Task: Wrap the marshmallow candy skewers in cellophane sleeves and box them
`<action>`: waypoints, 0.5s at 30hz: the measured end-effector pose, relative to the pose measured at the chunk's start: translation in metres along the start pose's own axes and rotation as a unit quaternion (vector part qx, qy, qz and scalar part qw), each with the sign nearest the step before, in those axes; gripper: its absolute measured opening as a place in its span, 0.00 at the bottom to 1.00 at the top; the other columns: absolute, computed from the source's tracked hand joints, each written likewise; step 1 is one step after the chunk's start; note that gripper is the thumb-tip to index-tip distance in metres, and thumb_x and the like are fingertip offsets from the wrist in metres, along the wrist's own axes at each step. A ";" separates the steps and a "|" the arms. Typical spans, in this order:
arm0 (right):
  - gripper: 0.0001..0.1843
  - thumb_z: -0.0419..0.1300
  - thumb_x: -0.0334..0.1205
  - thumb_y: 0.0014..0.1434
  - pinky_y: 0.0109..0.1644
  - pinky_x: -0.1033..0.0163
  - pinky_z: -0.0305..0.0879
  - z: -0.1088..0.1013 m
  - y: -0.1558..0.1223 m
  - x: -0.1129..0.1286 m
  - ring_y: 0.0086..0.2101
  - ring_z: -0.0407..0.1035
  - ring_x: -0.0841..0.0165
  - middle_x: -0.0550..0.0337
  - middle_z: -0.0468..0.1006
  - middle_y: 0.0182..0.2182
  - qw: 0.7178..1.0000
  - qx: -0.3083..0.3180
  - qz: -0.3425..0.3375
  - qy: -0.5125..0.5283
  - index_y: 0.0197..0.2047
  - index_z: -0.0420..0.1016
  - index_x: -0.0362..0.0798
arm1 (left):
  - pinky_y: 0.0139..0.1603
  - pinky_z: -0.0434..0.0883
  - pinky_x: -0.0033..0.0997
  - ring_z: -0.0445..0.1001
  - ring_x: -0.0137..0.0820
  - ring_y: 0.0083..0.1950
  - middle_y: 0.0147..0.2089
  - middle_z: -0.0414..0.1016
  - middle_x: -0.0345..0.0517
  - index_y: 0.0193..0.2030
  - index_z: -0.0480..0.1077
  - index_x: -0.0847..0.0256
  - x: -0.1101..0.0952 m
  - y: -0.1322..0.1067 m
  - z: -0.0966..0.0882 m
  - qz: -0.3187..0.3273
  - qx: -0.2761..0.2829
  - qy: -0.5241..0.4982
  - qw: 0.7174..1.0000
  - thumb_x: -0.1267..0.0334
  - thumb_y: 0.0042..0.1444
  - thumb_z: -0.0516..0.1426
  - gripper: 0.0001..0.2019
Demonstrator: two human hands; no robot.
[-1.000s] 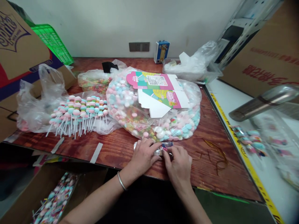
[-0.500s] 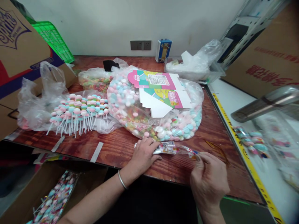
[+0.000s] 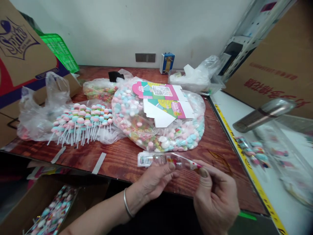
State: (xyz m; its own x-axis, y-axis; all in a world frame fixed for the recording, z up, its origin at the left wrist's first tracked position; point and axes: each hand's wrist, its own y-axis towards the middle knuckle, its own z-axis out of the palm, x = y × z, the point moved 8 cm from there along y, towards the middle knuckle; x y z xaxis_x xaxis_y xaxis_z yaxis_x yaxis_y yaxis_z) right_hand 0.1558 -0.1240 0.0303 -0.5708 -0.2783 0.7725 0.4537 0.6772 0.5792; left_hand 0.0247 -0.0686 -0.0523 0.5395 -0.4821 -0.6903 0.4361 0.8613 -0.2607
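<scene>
My left hand (image 3: pixel 154 179) and my right hand (image 3: pixel 216 195) hold a long clear printed wrapper (image 3: pixel 166 160) between them, just above the front edge of the wooden table (image 3: pixel 122 160). The left fingers pinch its middle from below; the right thumb and forefinger pinch its right tip. A metal bangle sits on my left wrist. Behind the wrapper lies a big clear bag of pastel candies (image 3: pixel 156 130) with a flat pink printed carton (image 3: pixel 163 99) on top. A row of pastel lollipops on white sticks (image 3: pixel 81 122) lies to the left on plastic.
Cardboard boxes (image 3: pixel 24 62) and a green basket (image 3: pixel 60 50) stand at left, another large box (image 3: pixel 276 75) at right. A crumpled plastic bag (image 3: pixel 195 75) lies at the back. A metal cylinder (image 3: pixel 264 115) overhangs a white surface with wrapped lollipops (image 3: pixel 251 151). A box of wrapped candy (image 3: pixel 51 212) sits below.
My right hand drew away to the right, stretching the wrapper out. Both hands then lifted it off the table towards me.
</scene>
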 end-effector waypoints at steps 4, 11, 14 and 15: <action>0.20 0.64 0.43 0.56 0.50 0.54 0.71 0.020 -0.012 -0.032 0.48 0.73 0.61 0.50 0.74 0.51 0.969 0.069 0.187 0.143 0.51 0.68 0.49 | 0.42 0.68 0.28 0.73 0.26 0.37 0.35 0.76 0.41 0.35 0.75 0.62 -0.011 0.003 -0.007 0.060 -0.065 -0.138 0.987 0.66 0.46 0.68 0.09; 0.12 0.65 0.46 0.54 0.48 0.60 0.68 0.055 -0.033 -0.055 0.39 0.73 0.67 0.59 0.80 0.37 0.879 0.143 0.351 0.290 0.39 0.75 0.49 | 0.46 0.69 0.30 0.74 0.30 0.40 0.36 0.77 0.45 0.38 0.76 0.65 -0.018 -0.001 -0.015 0.097 -0.072 -0.027 0.992 0.67 0.46 0.68 0.12; 0.11 0.65 0.46 0.55 0.45 0.63 0.68 0.062 -0.032 -0.044 0.36 0.72 0.68 0.60 0.80 0.35 0.906 0.183 0.309 0.223 0.38 0.77 0.49 | 0.44 0.69 0.28 0.73 0.28 0.38 0.35 0.76 0.43 0.37 0.75 0.64 -0.026 -0.004 -0.016 0.124 -0.085 -0.032 0.988 0.66 0.46 0.68 0.12; 0.12 0.64 0.47 0.56 0.43 0.63 0.67 0.065 -0.032 -0.040 0.36 0.72 0.68 0.60 0.80 0.34 0.913 0.205 0.295 0.194 0.39 0.77 0.48 | 0.42 0.69 0.27 0.72 0.27 0.36 0.33 0.75 0.41 0.33 0.74 0.64 -0.028 -0.004 -0.018 0.133 -0.098 -0.037 0.986 0.66 0.45 0.68 0.10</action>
State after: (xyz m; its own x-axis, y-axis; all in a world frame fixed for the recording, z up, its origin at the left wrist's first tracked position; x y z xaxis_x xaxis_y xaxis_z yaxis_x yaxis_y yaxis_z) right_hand 0.1202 -0.0900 -0.0360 0.0113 0.0500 0.9987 0.2642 0.9631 -0.0512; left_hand -0.0057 -0.0558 -0.0438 0.6697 -0.2385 -0.7032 0.1287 0.9700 -0.2064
